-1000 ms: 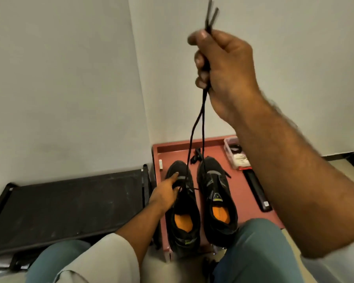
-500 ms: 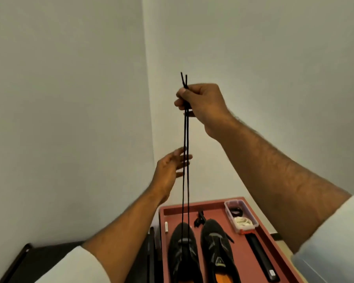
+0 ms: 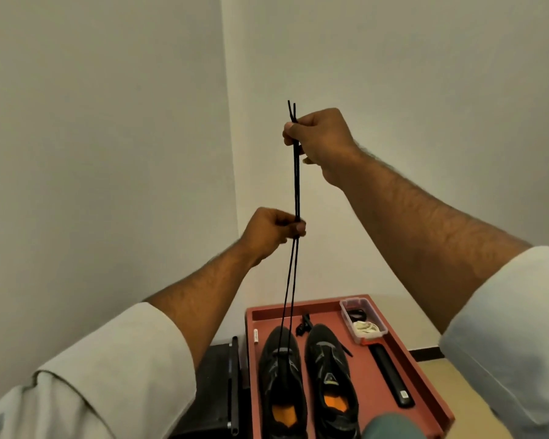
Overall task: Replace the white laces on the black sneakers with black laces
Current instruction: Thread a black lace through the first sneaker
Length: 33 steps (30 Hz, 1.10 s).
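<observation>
Black lace [image 3: 296, 185]: both strands drawn taut upward from the left sneaker [image 3: 281, 375], tips pinched in the raised right hand [image 3: 320, 137]; left hand [image 3: 271, 229] grips the doubled strands lower down. Right sneaker [image 3: 332, 378] beside it on the red tray [image 3: 425, 394]. White laces [image 3: 366, 328] in a clear box [image 3: 379, 320] at the tray's far right corner.

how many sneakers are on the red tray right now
2. The left sneaker has the black lace rising from it to both hands. The right sneaker stands beside it, nearer the clear box. Both heels are cut off by the frame edge.
</observation>
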{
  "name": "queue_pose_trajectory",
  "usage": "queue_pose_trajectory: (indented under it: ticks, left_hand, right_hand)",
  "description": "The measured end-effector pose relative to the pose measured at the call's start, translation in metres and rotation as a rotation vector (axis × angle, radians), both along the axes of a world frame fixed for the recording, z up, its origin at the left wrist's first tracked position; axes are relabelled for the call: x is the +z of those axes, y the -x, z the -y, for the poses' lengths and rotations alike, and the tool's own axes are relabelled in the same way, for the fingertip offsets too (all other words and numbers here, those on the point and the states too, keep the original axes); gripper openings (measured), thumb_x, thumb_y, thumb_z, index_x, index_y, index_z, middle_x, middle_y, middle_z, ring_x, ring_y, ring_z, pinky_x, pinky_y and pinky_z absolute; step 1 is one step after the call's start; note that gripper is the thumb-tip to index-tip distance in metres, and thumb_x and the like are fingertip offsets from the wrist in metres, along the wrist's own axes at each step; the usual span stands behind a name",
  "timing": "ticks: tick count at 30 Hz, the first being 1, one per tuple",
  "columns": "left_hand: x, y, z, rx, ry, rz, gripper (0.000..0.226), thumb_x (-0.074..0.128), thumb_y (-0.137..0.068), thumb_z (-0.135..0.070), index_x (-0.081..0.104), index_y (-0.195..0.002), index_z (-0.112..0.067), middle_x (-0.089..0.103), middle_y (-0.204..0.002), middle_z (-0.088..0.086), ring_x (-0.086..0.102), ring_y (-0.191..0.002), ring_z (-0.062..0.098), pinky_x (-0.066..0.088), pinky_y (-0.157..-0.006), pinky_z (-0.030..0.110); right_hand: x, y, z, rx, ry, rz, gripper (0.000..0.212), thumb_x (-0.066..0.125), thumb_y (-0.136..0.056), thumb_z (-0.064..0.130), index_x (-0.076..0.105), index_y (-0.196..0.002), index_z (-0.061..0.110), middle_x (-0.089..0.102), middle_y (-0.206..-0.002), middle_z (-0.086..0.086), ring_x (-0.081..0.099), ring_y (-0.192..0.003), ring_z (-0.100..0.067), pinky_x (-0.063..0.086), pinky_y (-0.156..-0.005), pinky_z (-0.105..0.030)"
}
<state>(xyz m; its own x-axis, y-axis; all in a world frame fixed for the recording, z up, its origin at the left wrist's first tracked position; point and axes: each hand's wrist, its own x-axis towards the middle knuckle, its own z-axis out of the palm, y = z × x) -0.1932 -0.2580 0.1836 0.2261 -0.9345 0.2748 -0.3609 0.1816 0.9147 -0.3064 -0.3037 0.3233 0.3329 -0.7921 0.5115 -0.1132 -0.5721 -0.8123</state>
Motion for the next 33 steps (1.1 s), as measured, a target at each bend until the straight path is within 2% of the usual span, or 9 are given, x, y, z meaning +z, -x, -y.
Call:
queue_pose_trajectory:
  ticks: [4,8,14,18,21,25,27,30,33]
  left_hand:
    - [-0.042,0.0,0.002,0.018,-0.079,0.014,0.011,0.07,-0.089,-0.012,0.073,-0.099,-0.008,0.074,-0.095,0.008,0.07,-0.092,0.021,0.051,-0.077,0.024]
    - [-0.067,0.002,0.005,0.024,-0.135,0.084,0.021,0.07,-0.088,-0.01,0.071,-0.105,0.002,0.073,-0.098,0.013,0.067,-0.084,0.013,0.046,-0.06,0.004]
    - [-0.081,-0.003,0.013,0.053,-0.164,0.051,0.018,0.07,-0.09,-0.018,0.072,-0.103,-0.007,0.075,-0.096,0.009,0.071,-0.09,0.02,0.053,-0.081,0.036]
    - [-0.1,0.001,-0.01,-0.04,-0.175,0.042,0.013,0.072,-0.087,-0.015,0.074,-0.097,-0.006,0.075,-0.092,0.009,0.072,-0.085,0.02,0.057,-0.08,0.033]
    - [-0.164,0.018,-0.055,-0.308,-0.389,0.159,0.009,0.074,-0.086,-0.015,0.071,-0.077,-0.013,0.069,-0.071,-0.001,0.067,-0.067,0.01,0.056,-0.068,0.022]
    - [-0.245,0.008,-0.086,-0.465,-0.655,0.217,0.024,0.075,-0.085,-0.017,0.073,-0.106,-0.005,0.07,-0.093,-0.012,0.067,-0.08,0.0,0.055,-0.081,0.024]
    - [-0.258,-0.006,-0.083,-0.321,-0.645,0.183,0.015,0.073,-0.087,-0.019,0.076,-0.098,-0.009,0.074,-0.093,-0.004,0.068,-0.077,0.003,0.056,-0.075,0.026]
    - [-0.276,-0.017,-0.071,0.128,-0.652,-0.101,0.013,0.064,-0.093,-0.017,0.072,-0.084,-0.01,0.07,-0.074,0.01,0.063,-0.061,0.016,0.054,-0.056,0.031]
    - [-0.295,-0.022,-0.058,0.264,-0.653,-0.209,0.013,0.062,-0.095,-0.017,0.068,-0.106,-0.011,0.065,-0.076,0.006,0.06,-0.062,0.018,0.051,-0.05,0.027]
  right_hand:
    - [0.0,0.009,0.002,0.005,-0.026,-0.011,0.022,0.062,-0.092,0.016,0.072,-0.089,-0.004,0.068,-0.079,-0.005,0.059,-0.068,-0.018,0.047,-0.049,-0.023]
    - [-0.004,0.014,0.007,-0.02,-0.031,0.036,0.021,0.063,-0.092,0.015,0.07,-0.088,-0.004,0.068,-0.079,-0.005,0.061,-0.068,-0.017,0.049,-0.049,-0.022]
    - [-0.039,0.012,0.022,-0.038,-0.077,0.055,0.02,0.063,-0.093,0.019,0.072,-0.086,0.003,0.069,-0.08,-0.004,0.063,-0.068,-0.013,0.05,-0.052,-0.023]
    - [-0.094,0.012,0.027,-0.027,-0.187,0.051,0.02,0.063,-0.093,0.023,0.072,-0.081,0.009,0.07,-0.079,-0.001,0.062,-0.069,-0.013,0.049,-0.057,-0.023]
    - [-0.164,0.013,0.019,0.063,-0.294,-0.051,0.019,0.064,-0.093,0.021,0.071,-0.078,0.011,0.07,-0.077,-0.001,0.06,-0.065,-0.011,0.046,-0.057,-0.022]
    - [-0.282,0.015,0.003,0.072,-0.477,-0.296,0.025,0.07,-0.088,0.017,0.067,-0.067,0.004,0.06,-0.056,0.002,0.05,-0.047,-0.009,0.041,-0.052,-0.024]
    - [-0.324,0.021,-0.007,0.075,-0.532,-0.42,0.031,0.073,-0.086,0.016,0.063,-0.062,-0.001,0.052,-0.049,-0.001,0.046,-0.043,-0.012,0.04,-0.049,-0.023]
    - [-0.377,0.026,-0.021,0.113,-0.618,-0.562,0.039,0.072,-0.086,0.013,0.054,-0.053,0.003,0.047,-0.045,-0.001,0.043,-0.039,-0.011,0.038,-0.044,-0.023]
    - [-0.407,0.032,-0.029,0.162,-0.667,-0.714,0.036,0.067,-0.092,0.019,0.062,-0.076,-0.013,0.06,-0.063,-0.02,0.057,-0.053,-0.022,0.05,-0.046,-0.031]
